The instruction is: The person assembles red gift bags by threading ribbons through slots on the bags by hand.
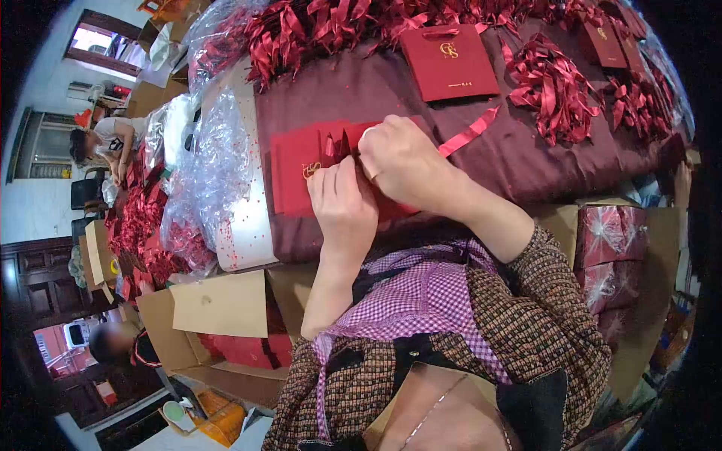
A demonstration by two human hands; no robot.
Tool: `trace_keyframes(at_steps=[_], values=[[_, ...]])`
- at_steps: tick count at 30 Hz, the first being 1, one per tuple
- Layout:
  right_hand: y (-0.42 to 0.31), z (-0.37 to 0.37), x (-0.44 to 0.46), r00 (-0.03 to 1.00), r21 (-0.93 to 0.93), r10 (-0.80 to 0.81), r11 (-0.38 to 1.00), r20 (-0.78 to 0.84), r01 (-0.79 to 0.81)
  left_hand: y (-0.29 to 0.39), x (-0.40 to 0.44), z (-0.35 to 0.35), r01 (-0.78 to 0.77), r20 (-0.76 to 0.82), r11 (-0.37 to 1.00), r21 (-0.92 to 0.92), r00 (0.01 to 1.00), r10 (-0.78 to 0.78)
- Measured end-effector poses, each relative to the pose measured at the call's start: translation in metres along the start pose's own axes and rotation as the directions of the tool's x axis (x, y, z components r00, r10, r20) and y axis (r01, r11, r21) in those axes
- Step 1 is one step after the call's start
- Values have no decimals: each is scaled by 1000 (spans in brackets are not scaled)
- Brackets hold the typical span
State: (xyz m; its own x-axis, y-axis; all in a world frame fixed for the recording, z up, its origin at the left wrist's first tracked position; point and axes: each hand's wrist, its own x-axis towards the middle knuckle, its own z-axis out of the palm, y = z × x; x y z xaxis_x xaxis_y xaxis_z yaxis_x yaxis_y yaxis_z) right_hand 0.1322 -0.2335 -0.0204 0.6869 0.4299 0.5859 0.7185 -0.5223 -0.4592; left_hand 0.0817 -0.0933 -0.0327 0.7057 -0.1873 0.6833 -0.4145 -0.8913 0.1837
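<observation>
Flat red paper gift bags (289,154) with gold lettering lie on the dark red cloth in front of me. My left hand (342,197) is closed on the upper one at its open edge, beside a loop of dark red ribbon (331,144). Close against it, my right hand (402,161) is closed in a pinch at the same bag's edge; its fingertips hide what they grip. A loose red ribbon (470,134) comes out from behind my right forearm. Further off, a finished-looking red gift bag (451,64) with a ribbon handle lies flat.
Bundles of red ribbon (553,90) and more bags line the cloth's far side. Crumpled clear plastic (218,165) lies at the left. Open cardboard boxes (218,304) with red goods stand close by on both sides. Another person (113,143) works at far left.
</observation>
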Motion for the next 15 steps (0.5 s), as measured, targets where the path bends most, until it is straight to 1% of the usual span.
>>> trace_keyframes(at_steps=[1,2,4,5,6,7,8,9,10,11,12,13,14,15], values=[[4,-1,1,994,151,70,985,79,-81,0,-1,0,0,-1,1000,1,1000,0],[9,2,-1,993,232,106,966,54,-115,1,-1,-1,58,-4,997,-56,998,-58],[10,-1,-2,994,243,96,964,49,-105,2,1,-4,190,22,962,-196,982,-190],[10,-1,-2,995,256,89,962,47,-98,2,1,-5,192,21,962,-195,981,-192],[9,-1,-3,995,257,88,961,50,-98,2,1,-6,302,71,898,-319,953,-295],[9,0,-3,999,177,19,984,37,-25,2,0,-6,404,134,807,-431,913,-385],[9,0,-4,998,96,-51,994,30,48,2,0,-5,405,134,807,-430,912,-387],[6,0,-4,998,96,-52,994,31,48,2,1,-4,308,88,853,-420,950,-300],[0,-2,-5,998,9,-50,999,31,50,2,2,-2,207,43,890,-405,977,-208],[-3,-3,-5,998,-78,-49,996,30,51,-2,0,1,140,-15,913,-384,987,-158],[-2,-4,-4,998,-78,-58,995,41,61,-3,0,0,139,-16,913,-384,987,-157],[1,-5,-5,997,-78,-58,995,41,62,-4,0,-1,191,25,885,-425,980,-199],[5,-5,-5,999,55,-37,998,29,35,-5,-1,-2,243,67,853,-462,968,-240],[7,-4,-5,1000,188,-15,982,20,11,-6,-1,-4,244,66,853,-462,968,-242]])
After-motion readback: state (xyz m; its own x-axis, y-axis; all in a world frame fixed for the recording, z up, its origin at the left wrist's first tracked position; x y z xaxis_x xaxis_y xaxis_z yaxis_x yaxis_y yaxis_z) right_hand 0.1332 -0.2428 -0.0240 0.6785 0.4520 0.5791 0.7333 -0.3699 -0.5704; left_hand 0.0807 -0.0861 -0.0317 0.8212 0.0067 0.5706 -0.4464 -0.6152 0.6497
